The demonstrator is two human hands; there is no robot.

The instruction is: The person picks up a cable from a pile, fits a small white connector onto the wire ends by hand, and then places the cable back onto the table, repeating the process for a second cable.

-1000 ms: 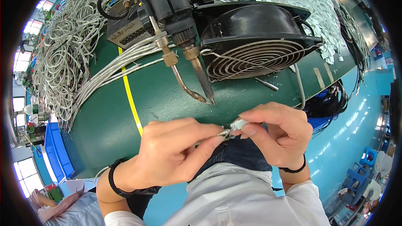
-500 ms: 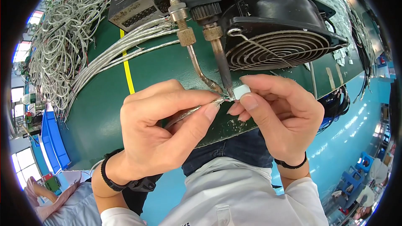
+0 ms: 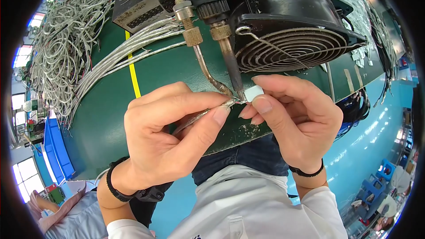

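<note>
My left hand [image 3: 170,135] pinches a silver braided cable [image 3: 191,120] between thumb and forefinger, close to its stripped end. Thin wires run from that end toward a small white flat block [image 3: 253,93], which my right hand [image 3: 305,119] grips by thumb and forefinger. Just above where wires and block meet comes down the dark tip of a fixed soldering iron [image 3: 231,64]. Beside it a bent metal feed tube [image 3: 204,67] ends near the same spot. Whether the tip touches the wires is too small to tell.
A black fan [image 3: 294,51] with a wire guard stands behind my right hand. Silver cables [image 3: 119,57] lie across the green table [image 3: 102,128], with a big tangled heap [image 3: 66,31] at the far left. White pieces [image 3: 363,55] are piled at the far right.
Both hands keep their grips, and the block stays by the iron's tip. The whole view has shifted slightly, with iron, fan and hands a little further left in the picture.
</note>
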